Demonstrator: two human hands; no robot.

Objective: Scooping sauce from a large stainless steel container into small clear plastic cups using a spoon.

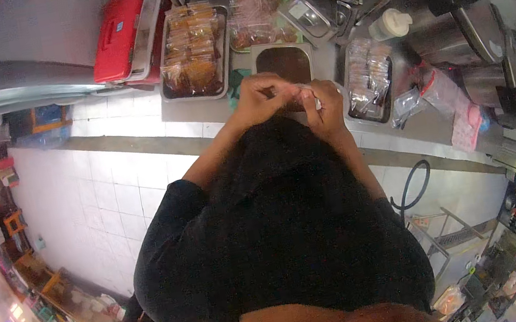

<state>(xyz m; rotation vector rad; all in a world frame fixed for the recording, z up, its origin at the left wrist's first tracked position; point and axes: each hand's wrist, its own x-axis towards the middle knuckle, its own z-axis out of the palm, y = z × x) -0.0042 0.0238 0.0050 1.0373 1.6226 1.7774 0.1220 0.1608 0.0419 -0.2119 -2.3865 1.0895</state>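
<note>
Both hands meet in front of my chest, over the near edge of a steel food pan point(306, 48) that holds a dark brown sauce point(281, 64). My left hand point(262, 98) pinches a thin, pale piece of what looks like clear plastic bag point(303, 87) between its fingertips. From the other side, my right hand point(325, 104) grips the same plastic with thumb and forefinger. The fingers hide most of it, so its contents cannot be made out. To the left, a steel tray point(222, 39) carries rows of bagged orange-brown portions point(191, 39).
On the right, a metal tray point(389, 105) holds clear packets point(367, 73). Beyond it stand a white-lidded cup point(391, 24) and a pink-and-white plastic pack point(446, 93). More bagged food point(252, 6) and tilted steel lids point(308, 17) lie behind the pan. A red cooler lid point(124, 32) leans at far left.
</note>
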